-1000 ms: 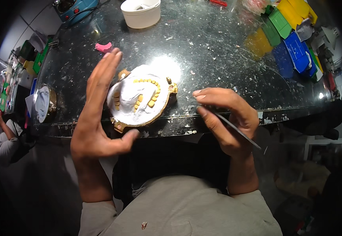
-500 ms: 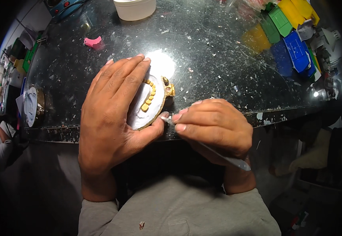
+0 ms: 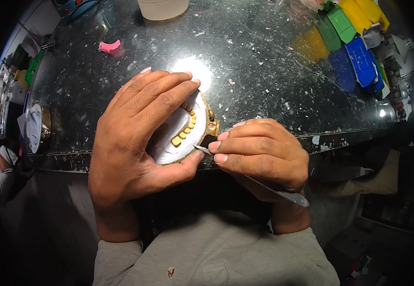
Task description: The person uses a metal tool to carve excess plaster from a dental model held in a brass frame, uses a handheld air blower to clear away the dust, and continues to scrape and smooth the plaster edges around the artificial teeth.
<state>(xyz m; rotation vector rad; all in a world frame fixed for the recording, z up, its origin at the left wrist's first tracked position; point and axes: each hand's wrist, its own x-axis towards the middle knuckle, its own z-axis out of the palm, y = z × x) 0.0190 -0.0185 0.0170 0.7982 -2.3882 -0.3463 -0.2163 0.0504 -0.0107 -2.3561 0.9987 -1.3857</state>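
Clock reference: directions were read from the centre of the round flask (image 3: 212, 127), with 12 o'clock away from the person.
Step in hand: this appeared to be fine tool work at the edge of the white filling (image 3: 188, 145) in the flask, at 4 o'clock.
Next move: it appeared to call for a steady flask and light control of the tip, clear of the yellow tooth-shaped pieces (image 3: 183, 135).
Flask position: it lay on the table (image 3: 264, 86) by the near edge, under the left hand (image 3: 131, 138); its brassy lug projected at 3 o'clock.
Left fingers: they reached over the flask, close together, with tips near 1 o'clock; the thumb lay along the rim with its tip at 5 o'clock, so the hand appeared to grip the flask.
Right fingers: those of the right hand (image 3: 262, 157), at 4 o'clock, were closed in a pinch on the slim metal tool (image 3: 292, 197).
Tool tip: it pointed toward 10 o'clock, just beside the left thumb tip; contact with the filling could not be confirmed.
Tooth row: the visible pieces curved from 1 to 5 o'clock; the left hand hid the remainder of the filling.
Surroundings: a pink piece (image 3: 110, 47) lay at 11 o'clock, a white tub (image 3: 163, 9) stood at 12, and a second flask (image 3: 39, 127) lay at 9.
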